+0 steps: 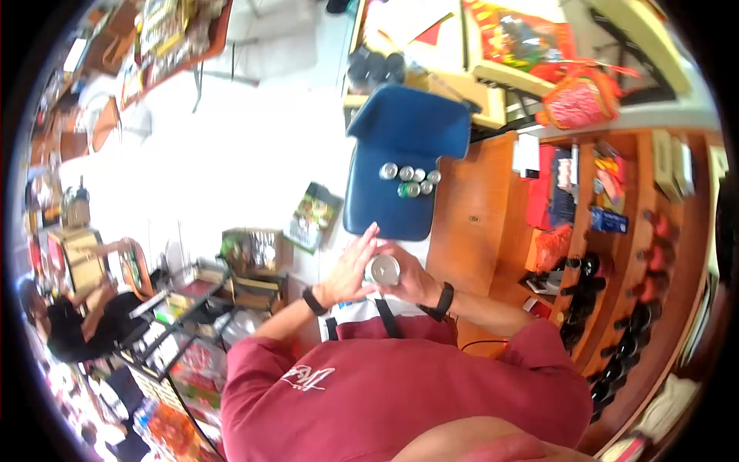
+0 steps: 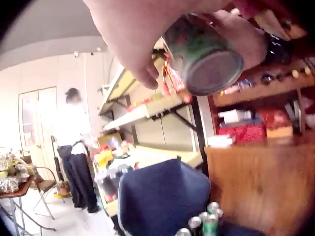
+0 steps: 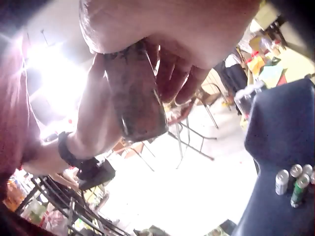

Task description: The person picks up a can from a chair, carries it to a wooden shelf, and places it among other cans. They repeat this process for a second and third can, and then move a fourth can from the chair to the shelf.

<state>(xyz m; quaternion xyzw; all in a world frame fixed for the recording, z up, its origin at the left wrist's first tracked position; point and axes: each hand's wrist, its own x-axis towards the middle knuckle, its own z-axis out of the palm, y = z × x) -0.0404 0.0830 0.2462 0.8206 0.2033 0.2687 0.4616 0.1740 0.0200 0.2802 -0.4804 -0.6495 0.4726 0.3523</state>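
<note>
Can: located between both grips, lid facing the head camera. Left grip: fingers straight, laid against the can's side. Right grip: appears curled round the opposite side, though the wrist view is glare-washed. Ahead of the grips I read a blue chair; a cluster of cans, one green, stands on its seat. Wooden cabinet: right of the grips. Printed package: ahead and left of the grips, near the chair.
</note>
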